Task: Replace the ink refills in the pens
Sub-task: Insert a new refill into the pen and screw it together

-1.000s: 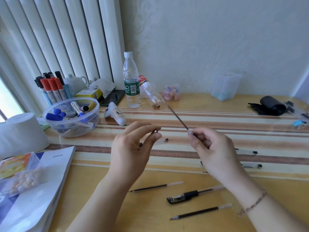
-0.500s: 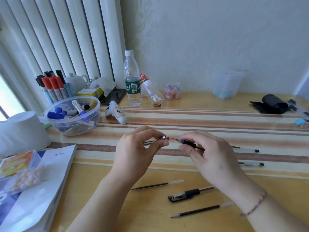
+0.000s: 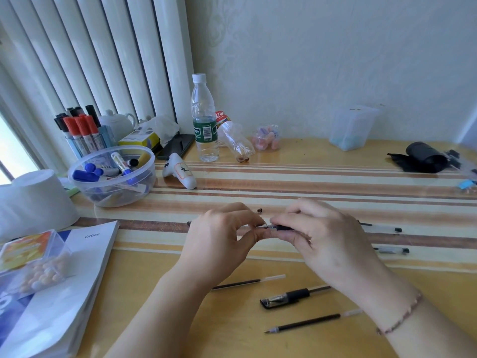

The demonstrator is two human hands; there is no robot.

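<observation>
- Two hands are seen in the head view, met just above the striped middle of the table (image 3: 309, 156). The left hand (image 3: 222, 233) has its fingers curled in a pinch on a small part at the pen's tip end; what that part is cannot be told.
- The right hand (image 3: 317, 236) is curled round the pen (image 3: 281, 227), of which only a short dark stretch shows between the fingers.
- A small tip piece (image 3: 260, 210) lies on the table just beyond the hands, apart from them.
- Nearer the viewer, one loose refill (image 3: 247, 281) lies below the left hand, a second refill (image 3: 309, 322) lies nearest of all, and a half-assembled pen (image 3: 286, 298) rests between them.
- Two further pens (image 3: 382, 226) (image 3: 392, 250) lie to the right of the hands.
- A tub of markers (image 3: 113, 177) stands at the far left and a water bottle (image 3: 204, 120) at the far wall.
- The pen is judged light and stiff, its smooth plastic barrel liable to slip or roll; the rubbery dark grip section seems the best place to hold it.
- The refills are judged thin and easily bent, so they are best taken near the middle and kept off the inked tip.
- The tiny tip piece could be lost if knocked.
</observation>
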